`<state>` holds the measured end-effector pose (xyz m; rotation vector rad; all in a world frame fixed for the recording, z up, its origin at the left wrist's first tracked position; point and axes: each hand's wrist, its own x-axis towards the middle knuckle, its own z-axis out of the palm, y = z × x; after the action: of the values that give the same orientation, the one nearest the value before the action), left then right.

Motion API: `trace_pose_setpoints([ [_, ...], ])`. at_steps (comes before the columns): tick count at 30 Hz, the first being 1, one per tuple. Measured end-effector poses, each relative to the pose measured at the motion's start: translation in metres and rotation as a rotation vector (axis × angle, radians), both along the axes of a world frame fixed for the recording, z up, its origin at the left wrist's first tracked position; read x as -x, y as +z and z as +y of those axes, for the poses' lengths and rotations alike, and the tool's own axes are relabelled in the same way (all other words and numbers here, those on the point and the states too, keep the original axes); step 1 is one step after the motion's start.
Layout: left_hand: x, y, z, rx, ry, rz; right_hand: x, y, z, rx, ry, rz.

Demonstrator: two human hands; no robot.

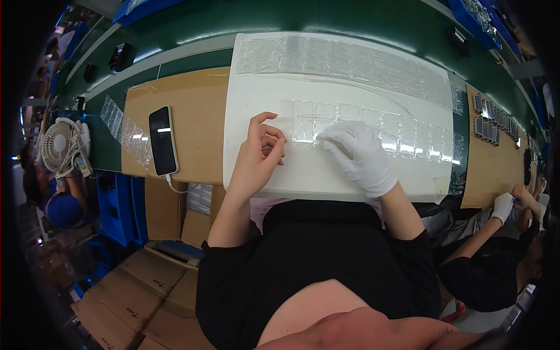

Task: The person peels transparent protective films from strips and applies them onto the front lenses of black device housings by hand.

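Note:
My bare left hand (261, 149) hovers over the white board (251, 99), just left of a clear plastic strip (391, 129) divided into small rectangular cells. Its fingers are loosely curled, the index finger stands apart from the thumb, and nothing shows in it. A white glove covers my right hand (360, 154). Its fingertips and thumb come together at the near edge of the strip's left part; whatever they pinch is too small or too clear to make out. Behind the strip, a wider clear plastic sheet (344, 61) lies along the board's far edge.
A phone (163, 140) with a white cable lies on cardboard (201, 116) to the left. Rows of small metallic parts (487, 131) sit on a cardboard sheet at right, near a co-worker's gloved hand (503, 206). A white fan (57, 146) stands far left; cartons (125, 291) are stacked below.

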<state>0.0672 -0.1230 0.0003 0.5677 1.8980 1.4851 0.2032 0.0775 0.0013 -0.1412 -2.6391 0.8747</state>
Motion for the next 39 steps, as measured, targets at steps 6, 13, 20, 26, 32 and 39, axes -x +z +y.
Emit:
trace_pose_setpoints([
  [6,0.000,-0.005,0.000,-0.022,0.015,-0.021,0.011,0.000,-0.016,0.013,0.021,0.020],
  [13,-0.001,-0.010,0.001,-0.123,0.058,-0.098,0.019,-0.003,-0.027,0.056,-0.002,0.012],
  [20,-0.002,-0.010,0.012,-0.249,0.028,-0.171,0.016,0.001,-0.030,0.005,-0.023,0.018],
  [26,-0.002,-0.012,0.017,-0.316,0.026,-0.246,-0.003,0.012,0.007,0.118,-0.111,0.049],
  [32,-0.009,-0.003,0.036,-0.339,0.052,-0.273,-0.013,0.030,0.021,0.266,-0.293,0.040],
  [39,-0.017,0.002,0.041,-0.382,0.052,-0.328,-0.004,0.019,-0.013,0.258,-0.107,0.085],
])
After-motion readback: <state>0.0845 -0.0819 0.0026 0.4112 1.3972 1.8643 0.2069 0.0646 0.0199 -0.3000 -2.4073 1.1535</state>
